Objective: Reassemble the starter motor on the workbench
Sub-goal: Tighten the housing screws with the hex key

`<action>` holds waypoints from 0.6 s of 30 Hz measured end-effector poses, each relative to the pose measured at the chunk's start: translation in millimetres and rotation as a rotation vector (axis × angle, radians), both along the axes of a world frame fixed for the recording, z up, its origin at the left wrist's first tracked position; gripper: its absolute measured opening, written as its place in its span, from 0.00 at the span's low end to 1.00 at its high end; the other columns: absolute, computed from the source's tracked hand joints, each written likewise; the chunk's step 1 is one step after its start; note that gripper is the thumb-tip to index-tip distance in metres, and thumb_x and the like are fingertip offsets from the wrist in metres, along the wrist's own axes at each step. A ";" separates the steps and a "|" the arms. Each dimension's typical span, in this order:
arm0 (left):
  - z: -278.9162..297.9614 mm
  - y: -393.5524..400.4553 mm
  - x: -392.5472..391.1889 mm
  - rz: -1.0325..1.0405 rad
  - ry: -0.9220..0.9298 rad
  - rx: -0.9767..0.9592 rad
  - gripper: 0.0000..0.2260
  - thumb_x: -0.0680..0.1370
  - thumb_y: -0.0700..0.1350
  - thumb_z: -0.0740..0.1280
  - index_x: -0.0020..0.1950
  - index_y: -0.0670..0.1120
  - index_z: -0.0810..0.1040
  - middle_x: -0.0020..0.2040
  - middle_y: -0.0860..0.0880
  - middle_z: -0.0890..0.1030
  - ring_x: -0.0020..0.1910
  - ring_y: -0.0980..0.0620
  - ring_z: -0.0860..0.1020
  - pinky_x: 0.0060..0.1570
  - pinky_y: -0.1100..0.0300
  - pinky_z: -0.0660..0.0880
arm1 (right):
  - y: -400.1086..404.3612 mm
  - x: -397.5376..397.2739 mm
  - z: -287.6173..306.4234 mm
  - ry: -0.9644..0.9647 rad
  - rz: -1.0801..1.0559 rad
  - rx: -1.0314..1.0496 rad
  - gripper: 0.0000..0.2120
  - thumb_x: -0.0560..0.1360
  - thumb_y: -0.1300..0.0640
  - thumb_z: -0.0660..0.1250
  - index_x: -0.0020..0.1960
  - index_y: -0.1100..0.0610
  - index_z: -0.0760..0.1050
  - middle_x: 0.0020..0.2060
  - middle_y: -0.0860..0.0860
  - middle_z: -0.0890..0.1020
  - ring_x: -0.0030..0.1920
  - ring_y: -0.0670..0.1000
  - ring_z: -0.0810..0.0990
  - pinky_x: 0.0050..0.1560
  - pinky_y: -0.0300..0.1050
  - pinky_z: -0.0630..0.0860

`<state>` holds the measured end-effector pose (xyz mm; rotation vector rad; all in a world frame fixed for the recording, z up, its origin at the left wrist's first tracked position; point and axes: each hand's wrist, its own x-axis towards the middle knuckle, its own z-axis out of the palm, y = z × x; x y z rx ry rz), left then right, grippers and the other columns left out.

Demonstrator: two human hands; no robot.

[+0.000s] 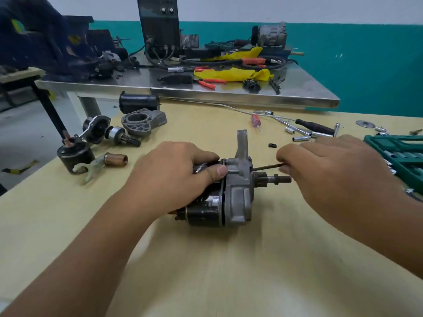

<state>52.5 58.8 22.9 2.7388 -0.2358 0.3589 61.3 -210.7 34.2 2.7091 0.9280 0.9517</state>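
The starter motor point(231, 197) lies on its side in the middle of the yellow workbench point(206, 259), black body to the left, grey aluminium housing and pinion shaft point(278, 179) to the right. My left hand point(176, 175) grips the top of the black body, thumb against the housing edge. My right hand point(325, 165) pinches a long thin bolt point(266, 167) that enters the housing from the right. Loose parts lie at the left: a grey nose housing point(143, 121), a black cylinder point(137, 102), a solenoid point(74, 156), a copper sleeve point(115, 159) and a small armature piece point(121, 135).
A green socket case point(398, 154) stands at the right edge. Sockets and a ratchet handle point(313, 126) lie behind my right hand, with a red-handled screwdriver point(255, 121). A steel table point(206, 92) behind carries pliers, yellow cloth, cables and a dark machine.
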 end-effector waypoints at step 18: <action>-20.2 13.0 14.9 -0.290 -0.008 -0.439 0.19 0.73 0.51 0.74 0.62 0.46 0.86 0.52 0.53 0.86 0.52 0.56 0.84 0.53 0.55 0.81 | -0.7 16.8 -1.6 0.533 0.169 0.496 0.09 0.75 0.51 0.72 0.36 0.47 0.81 0.25 0.45 0.77 0.29 0.46 0.76 0.28 0.35 0.70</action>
